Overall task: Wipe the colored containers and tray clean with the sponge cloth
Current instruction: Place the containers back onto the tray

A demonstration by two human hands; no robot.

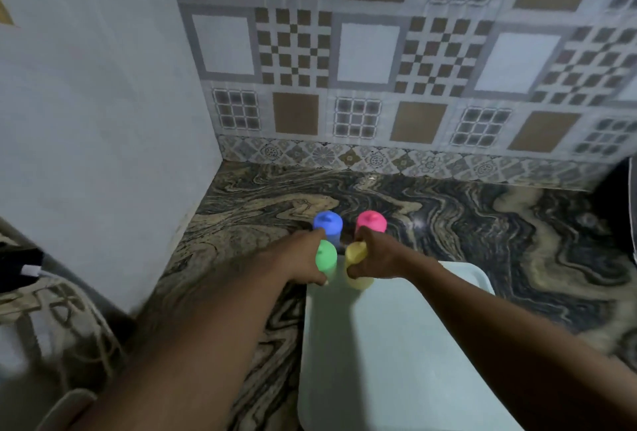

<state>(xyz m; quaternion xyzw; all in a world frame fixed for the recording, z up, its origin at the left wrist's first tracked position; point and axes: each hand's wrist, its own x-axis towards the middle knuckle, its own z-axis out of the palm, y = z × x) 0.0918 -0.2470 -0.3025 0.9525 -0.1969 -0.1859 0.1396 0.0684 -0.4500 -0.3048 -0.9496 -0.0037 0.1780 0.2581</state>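
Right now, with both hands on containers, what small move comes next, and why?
Probably set the green container and yellow container on the counter beside the blue container and pink container: the left hand and right hand each grip one at the far edge of the tray.

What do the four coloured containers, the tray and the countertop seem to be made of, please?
Blue container, pink container, green container and yellow container: likely matte plastic, given flat, saturated colour and moulded caps. Tray: probably smooth plastic; pale, rounded rim. Countertop: polished stone or a lookalike, given swirled veining and glints.
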